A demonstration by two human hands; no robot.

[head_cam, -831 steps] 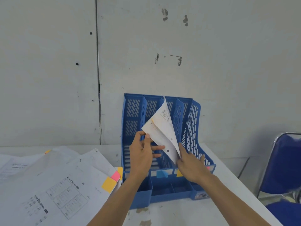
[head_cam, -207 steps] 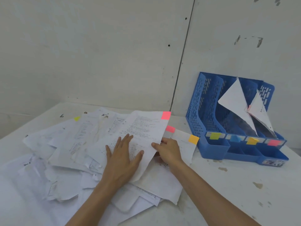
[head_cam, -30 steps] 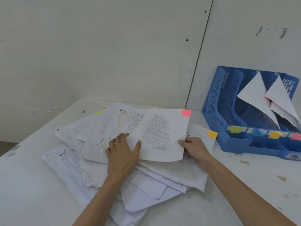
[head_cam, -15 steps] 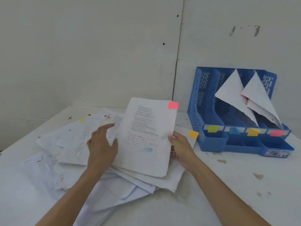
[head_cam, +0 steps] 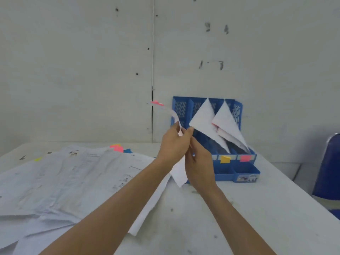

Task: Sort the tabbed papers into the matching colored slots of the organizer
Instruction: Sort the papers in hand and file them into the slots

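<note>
Pinching the pink-tabbed paper (head_cam: 179, 173), left hand (head_cam: 173, 144) and right hand (head_cam: 199, 168) hover before the organizer (head_cam: 246, 169).

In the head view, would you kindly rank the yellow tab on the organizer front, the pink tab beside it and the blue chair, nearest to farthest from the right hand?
1. Yellow paper tab on the front of the blue plastic organizer, right of the right hand.
2. Pink paper tab, one slot farther right.
3. Blue chair, far right edge.
</note>
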